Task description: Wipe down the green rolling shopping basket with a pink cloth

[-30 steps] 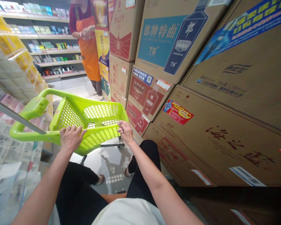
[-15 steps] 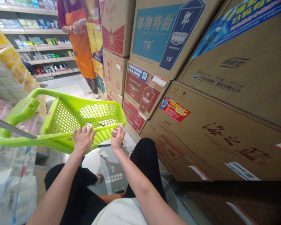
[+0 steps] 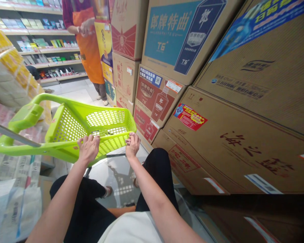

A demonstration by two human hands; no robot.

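A bright green plastic shopping cart (image 3: 73, 148) with perforated walls stands before me, its looped handle to the left. Inside, nothing shows but the latticed walls and bottom. The fingers of my left hand (image 3: 88, 149) hook over the middle of the cart's near rim. Farther right on that rim, by the end corner, my right hand (image 3: 133, 144) is closed with curled fingers. A small dark patch shows at its fingers; I cannot make out what it is.
Stacked cardboard cartons (image 3: 238, 135) wall the right side. Packaged paper goods (image 3: 12, 74) are piled on the left. A person in an orange apron (image 3: 90, 50) stands beyond the cart, near shelves of small boxes (image 3: 48, 50). A grey metal bar (image 3: 14, 133) crosses the cart handle.
My left hand's fingers have drawn together over the rim. My right hand has shifted slightly right and up along the rim towards the corner. The cart has barely moved in view.
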